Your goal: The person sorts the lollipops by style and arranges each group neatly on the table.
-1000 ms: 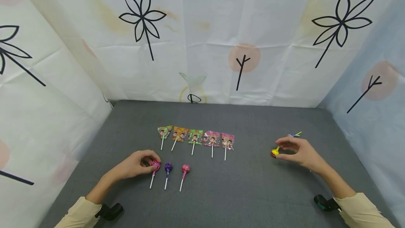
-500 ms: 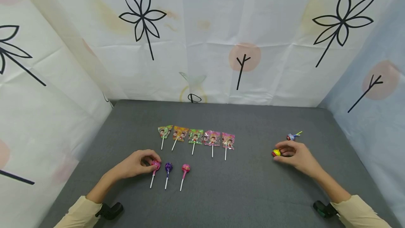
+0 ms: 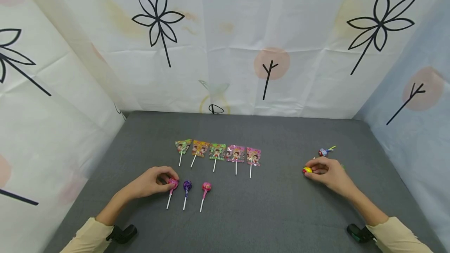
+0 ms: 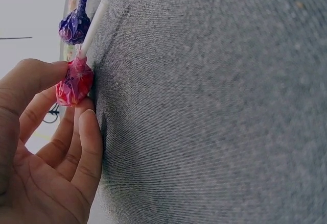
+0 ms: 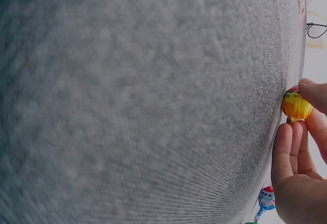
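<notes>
Thumb and fingers of my left hand [image 3: 151,182] pinch the round head of a pink lollipop [image 4: 75,83]; its white stick points toward the near side. Beside it lie a purple lollipop [image 3: 187,185] and another pink lollipop [image 3: 206,187], all in one row. Over on the right, my right hand [image 3: 332,175] holds a yellow-and-red wrapped lollipop [image 5: 296,106] between thumb and fingers, low at the tabletop. Its stick is hidden from the right wrist view. Just behind that hand lies a blue lollipop [image 3: 322,152]. A small green bit peeks out past the knuckles.
Behind the front row, several flat-wrapped lollipops [image 3: 216,152] lie side by side with white sticks toward me. Grey cloth covers the table [image 3: 260,214]. White printed curtains [image 3: 232,22] stand along the back and both sides.
My right hand has shifted slightly toward the near side and turned the yellow lollipop, whose stick has gone out of sight; the blue lollipop's head has come into view. My left hand stays put.
</notes>
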Motion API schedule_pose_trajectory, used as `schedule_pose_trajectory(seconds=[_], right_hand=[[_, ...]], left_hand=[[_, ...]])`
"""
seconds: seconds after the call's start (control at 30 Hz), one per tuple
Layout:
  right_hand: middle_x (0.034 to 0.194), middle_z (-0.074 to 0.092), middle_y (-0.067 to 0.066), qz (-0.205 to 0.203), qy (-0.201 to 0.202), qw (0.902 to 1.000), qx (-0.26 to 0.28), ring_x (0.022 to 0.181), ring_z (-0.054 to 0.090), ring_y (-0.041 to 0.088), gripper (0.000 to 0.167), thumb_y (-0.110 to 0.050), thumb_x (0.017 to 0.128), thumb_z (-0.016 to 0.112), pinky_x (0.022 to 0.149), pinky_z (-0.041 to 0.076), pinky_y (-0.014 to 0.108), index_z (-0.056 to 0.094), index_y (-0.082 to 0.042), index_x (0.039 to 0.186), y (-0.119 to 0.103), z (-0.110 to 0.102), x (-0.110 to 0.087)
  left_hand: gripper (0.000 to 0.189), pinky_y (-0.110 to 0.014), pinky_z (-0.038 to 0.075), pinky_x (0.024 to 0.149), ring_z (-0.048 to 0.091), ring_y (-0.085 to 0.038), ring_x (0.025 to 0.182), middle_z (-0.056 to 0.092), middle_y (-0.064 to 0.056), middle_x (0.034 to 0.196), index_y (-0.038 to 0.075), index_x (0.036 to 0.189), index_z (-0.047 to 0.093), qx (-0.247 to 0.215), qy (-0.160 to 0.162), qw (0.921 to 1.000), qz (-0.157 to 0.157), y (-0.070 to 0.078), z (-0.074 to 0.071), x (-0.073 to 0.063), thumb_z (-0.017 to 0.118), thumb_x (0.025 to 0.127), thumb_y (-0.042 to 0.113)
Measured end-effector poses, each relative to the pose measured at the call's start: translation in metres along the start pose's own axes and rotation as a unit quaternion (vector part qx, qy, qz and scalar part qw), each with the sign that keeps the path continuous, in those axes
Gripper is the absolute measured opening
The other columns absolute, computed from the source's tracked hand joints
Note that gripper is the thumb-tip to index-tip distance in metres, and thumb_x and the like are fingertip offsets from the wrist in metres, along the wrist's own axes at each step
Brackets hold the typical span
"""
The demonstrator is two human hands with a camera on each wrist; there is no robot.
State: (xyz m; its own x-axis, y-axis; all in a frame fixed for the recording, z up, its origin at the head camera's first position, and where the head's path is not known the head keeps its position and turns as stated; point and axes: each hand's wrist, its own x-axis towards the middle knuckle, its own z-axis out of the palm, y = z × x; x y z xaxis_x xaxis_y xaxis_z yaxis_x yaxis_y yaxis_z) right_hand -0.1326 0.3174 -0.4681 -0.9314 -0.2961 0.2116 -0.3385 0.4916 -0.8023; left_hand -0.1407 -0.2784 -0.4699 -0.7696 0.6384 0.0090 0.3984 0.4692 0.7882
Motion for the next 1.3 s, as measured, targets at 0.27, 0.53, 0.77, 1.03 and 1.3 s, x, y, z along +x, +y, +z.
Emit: schedule_pose_trajectory(seconds=[0.27,0.53,0.77,1.03,1.3], right_hand=[[0.095,0.069,0.014,0.006,0.000,1.0000,0.000,0.079,0.064,0.013,0.022,0.003,0.083,0.082,0.067,0.052,0.020,0.071,0.004,0.102,-0.001,0.002,0.000],[0.094,0.069,0.015,0.007,-0.002,1.0000,0.000,0.079,0.065,0.013,0.023,0.006,0.083,0.081,0.067,0.054,0.021,0.070,0.006,0.103,-0.002,0.002,0.000],[0.098,0.070,0.015,0.019,0.008,0.9998,0.003,0.081,0.066,0.013,0.023,0.004,0.085,0.080,0.069,0.054,0.021,0.071,0.004,0.107,-0.008,-0.001,-0.002],[0.100,0.072,0.016,0.029,0.015,0.9994,0.007,0.085,0.070,0.015,0.023,0.000,0.088,0.078,0.067,0.054,0.025,0.071,0.003,0.110,-0.016,-0.004,-0.004],[0.107,0.071,0.022,0.062,0.001,0.9972,0.041,0.089,0.074,0.020,0.025,-0.005,0.092,0.076,0.070,0.054,0.027,0.069,0.003,0.115,-0.023,-0.007,-0.006]], left_hand=[[0.016,-0.030,0.053,0.070,0.063,-0.013,0.087,0.066,0.003,0.106,0.016,0.112,0.070,0.004,-0.002,0.9999,-0.015,-0.004,0.002,0.000,0.073,0.097,0.016],[0.016,-0.030,0.053,0.072,0.063,-0.014,0.088,0.066,0.003,0.106,0.016,0.113,0.070,0.003,-0.004,0.9998,-0.021,-0.005,0.003,-0.001,0.073,0.097,0.018],[0.016,-0.030,0.053,0.071,0.063,-0.014,0.088,0.066,0.003,0.106,0.016,0.113,0.070,0.005,-0.001,0.9998,-0.017,-0.005,0.003,-0.001,0.073,0.097,0.017],[0.016,-0.030,0.053,0.072,0.063,-0.014,0.088,0.066,0.003,0.107,0.019,0.113,0.070,0.002,-0.002,0.9997,-0.026,-0.006,0.003,-0.001,0.073,0.097,0.019],[0.016,-0.030,0.053,0.072,0.063,-0.014,0.088,0.066,0.002,0.107,0.018,0.113,0.070,-0.004,-0.003,0.9996,-0.028,-0.007,0.002,0.001,0.073,0.097,0.018]])
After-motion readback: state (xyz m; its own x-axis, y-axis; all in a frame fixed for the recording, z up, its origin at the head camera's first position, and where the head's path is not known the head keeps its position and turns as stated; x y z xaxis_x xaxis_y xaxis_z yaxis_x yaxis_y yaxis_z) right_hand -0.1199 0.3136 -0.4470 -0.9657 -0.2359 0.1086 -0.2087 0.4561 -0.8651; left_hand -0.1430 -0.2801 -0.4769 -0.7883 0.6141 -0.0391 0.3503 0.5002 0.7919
